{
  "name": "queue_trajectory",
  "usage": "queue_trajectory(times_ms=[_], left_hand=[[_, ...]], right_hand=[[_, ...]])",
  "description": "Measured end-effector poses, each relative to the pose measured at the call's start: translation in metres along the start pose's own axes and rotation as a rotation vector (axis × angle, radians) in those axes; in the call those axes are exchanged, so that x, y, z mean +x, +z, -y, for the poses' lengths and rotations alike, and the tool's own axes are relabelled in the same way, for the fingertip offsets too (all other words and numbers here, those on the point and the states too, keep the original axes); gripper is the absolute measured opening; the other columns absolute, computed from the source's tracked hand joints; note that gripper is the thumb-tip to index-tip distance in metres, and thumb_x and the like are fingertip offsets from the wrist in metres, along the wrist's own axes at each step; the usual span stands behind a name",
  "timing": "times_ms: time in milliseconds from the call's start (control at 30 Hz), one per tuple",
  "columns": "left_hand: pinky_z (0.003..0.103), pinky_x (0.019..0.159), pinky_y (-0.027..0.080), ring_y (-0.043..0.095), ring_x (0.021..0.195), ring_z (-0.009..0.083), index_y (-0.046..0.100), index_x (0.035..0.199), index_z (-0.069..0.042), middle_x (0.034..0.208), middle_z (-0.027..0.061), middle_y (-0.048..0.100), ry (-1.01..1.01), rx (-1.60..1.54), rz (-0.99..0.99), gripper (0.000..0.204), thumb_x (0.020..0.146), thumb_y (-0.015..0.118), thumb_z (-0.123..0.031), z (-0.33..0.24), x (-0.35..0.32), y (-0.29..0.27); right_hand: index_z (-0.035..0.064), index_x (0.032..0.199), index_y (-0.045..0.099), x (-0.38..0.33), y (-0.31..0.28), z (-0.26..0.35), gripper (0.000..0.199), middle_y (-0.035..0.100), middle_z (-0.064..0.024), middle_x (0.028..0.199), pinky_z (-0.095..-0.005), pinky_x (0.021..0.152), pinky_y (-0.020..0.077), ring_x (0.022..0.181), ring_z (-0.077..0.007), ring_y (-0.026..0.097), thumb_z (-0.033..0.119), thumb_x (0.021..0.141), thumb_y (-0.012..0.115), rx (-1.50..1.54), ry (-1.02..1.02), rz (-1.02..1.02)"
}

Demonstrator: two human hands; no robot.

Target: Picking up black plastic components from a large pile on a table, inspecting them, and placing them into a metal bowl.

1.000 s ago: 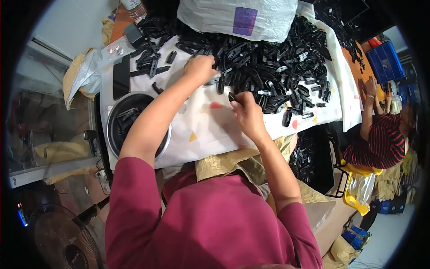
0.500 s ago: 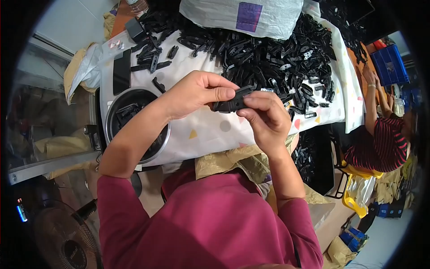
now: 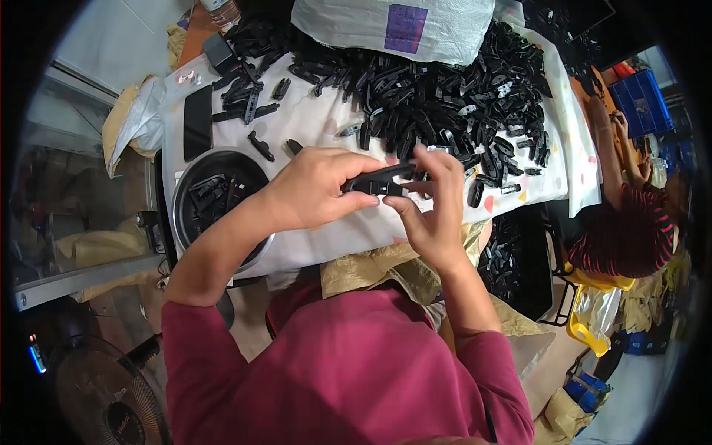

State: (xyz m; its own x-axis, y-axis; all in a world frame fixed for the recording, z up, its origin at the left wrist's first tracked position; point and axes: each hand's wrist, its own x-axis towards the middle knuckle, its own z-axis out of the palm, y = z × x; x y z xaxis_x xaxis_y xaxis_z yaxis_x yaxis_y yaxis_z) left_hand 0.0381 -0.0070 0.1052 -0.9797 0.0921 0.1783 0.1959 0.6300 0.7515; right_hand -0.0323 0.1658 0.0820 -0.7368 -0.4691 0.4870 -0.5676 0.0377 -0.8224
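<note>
A dark, elongated black plastic part (image 3: 376, 182) is held up over the near side of the covered table. My left hand (image 3: 315, 190) is closed on its left end, thumb below and fingers above. At its right end my right hand (image 3: 439, 211) pinches it, the thumb tip against the lower edge. The right index finger is raised and blurred by motion. Small notches show on the side of the part facing me. To the left of the hands stands a round dark bowl (image 3: 180, 185) with a metal rim, containing similar black parts (image 3: 215, 194).
A large heap of black parts (image 3: 415, 93) covers the table's far side, below a white woven sack (image 3: 334, 21). A black phone (image 3: 198, 122) lies at the left. Below the table's right edge is a black crate (image 3: 528, 278) of parts. Another person (image 3: 623, 230) works at the right.
The part has been turned, so a notched side now faces me. My left hand has shifted slightly down, and my right index finger has lifted. More parts in the bowl are uncovered.
</note>
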Motion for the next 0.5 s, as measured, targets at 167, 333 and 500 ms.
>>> queue_trajectory(times_ms=[167, 333, 500], left_hand=[[0.035, 0.066, 0.047, 0.06, 0.069, 0.0289, 0.061, 0.098, -0.005, 0.08, 0.0139, 0.062, -0.049, 0.011, 0.171, 0.03, 0.071, 0.065, -0.019, 0.017, 0.012, 0.011], [0.034, 0.077, 0.045, 0.059, 0.088, 0.0267, 0.051, 0.104, -0.002, 0.09, 0.0172, 0.061, -0.396, -0.179, -0.171, 0.038, 0.071, 0.062, -0.017, 0.132, 0.054, 0.032], [0.037, 0.079, 0.045, 0.06, 0.09, 0.0307, 0.06, 0.1, -0.001, 0.096, 0.0207, 0.062, -0.699, 0.274, -0.448, 0.046, 0.067, 0.065, -0.033, 0.154, 0.107, 0.044]], right_hand=[[-0.0017, 0.099, 0.053, -0.02, -0.007, -0.034, 0.034, 0.057, -0.0119, 0.09, -0.0261, 0.063, 0.051, 0.076, -0.0187, 0.061, 0.011, 0.074, 0.071, -0.077, 0.132, 0.259], [0.0018, 0.114, 0.048, -0.02, -0.009, -0.059, 0.055, 0.056, -0.0151, 0.1, -0.0305, 0.066, 0.0484, 0.085, -0.0205, 0.058, 0.023, 0.07, 0.074, -0.449, 0.173, 0.14], [-0.0002, 0.096, 0.059, -0.024, -0.03, -0.083, 0.024, 0.062, -0.0126, 0.081, -0.0292, 0.063, 0.0471, 0.069, -0.019, 0.06, 0.011, 0.077, 0.067, -0.45, 0.436, -0.025]])
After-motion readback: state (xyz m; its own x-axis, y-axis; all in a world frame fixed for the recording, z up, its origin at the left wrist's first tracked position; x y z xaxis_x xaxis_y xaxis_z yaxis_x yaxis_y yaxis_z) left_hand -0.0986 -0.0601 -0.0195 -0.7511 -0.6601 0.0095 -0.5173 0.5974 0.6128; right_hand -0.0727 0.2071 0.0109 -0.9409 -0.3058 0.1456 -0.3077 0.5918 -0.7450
